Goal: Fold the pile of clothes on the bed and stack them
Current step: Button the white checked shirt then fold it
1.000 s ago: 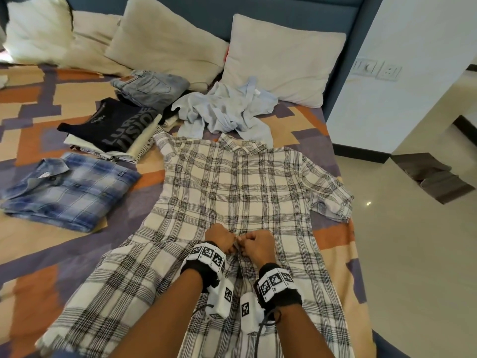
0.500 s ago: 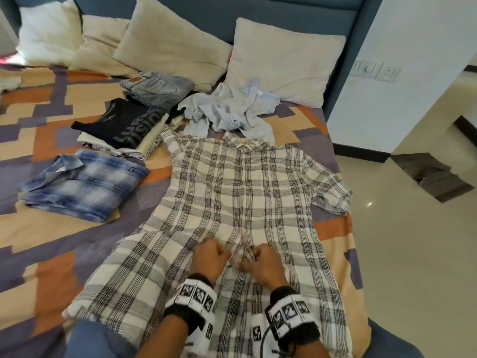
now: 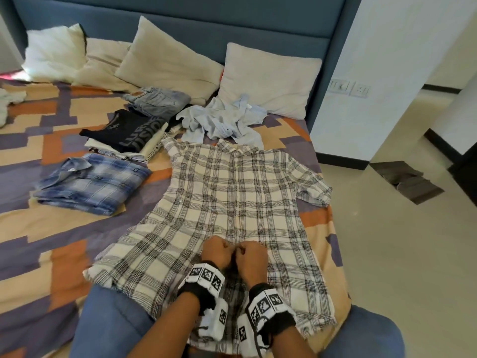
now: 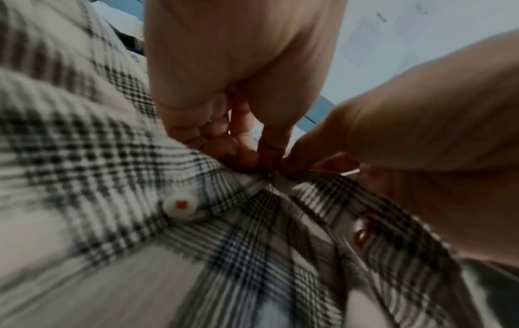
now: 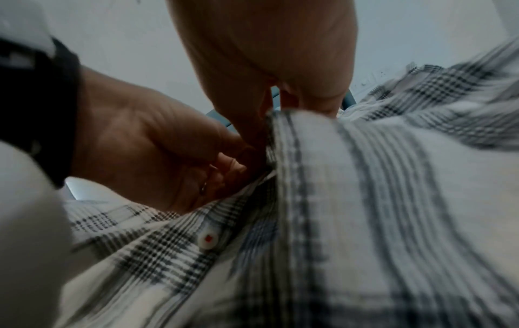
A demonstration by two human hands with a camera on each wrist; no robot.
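A white-and-black plaid shirt (image 3: 232, 197) lies spread face up on the bed, collar away from me. Both hands meet at its front placket, low on the shirt. My left hand (image 3: 228, 248) pinches the left front edge, seen close in the left wrist view (image 4: 252, 155). My right hand (image 3: 241, 250) pinches the right placket edge (image 5: 269, 124). A white button with red thread (image 4: 179, 205) sits unfastened just below the fingers. Folded items lie at left: a blue plaid shirt (image 3: 90, 186), a stack topped by a black T-shirt (image 3: 129, 133) and jeans (image 3: 157, 99). A crumpled light-blue shirt (image 3: 222, 120) lies past the collar.
Several pillows (image 3: 268, 78) lean on the blue headboard (image 3: 180, 19). The bed's right edge (image 3: 335, 228) drops to a tiled floor, with a white wall (image 3: 361, 73) beyond. My knees in blue jeans (image 3: 111, 324) press against the near edge.
Both hands have moved down the placket toward the hem, still pinching the two front edges together. The head view has pulled back, and my knees now show.
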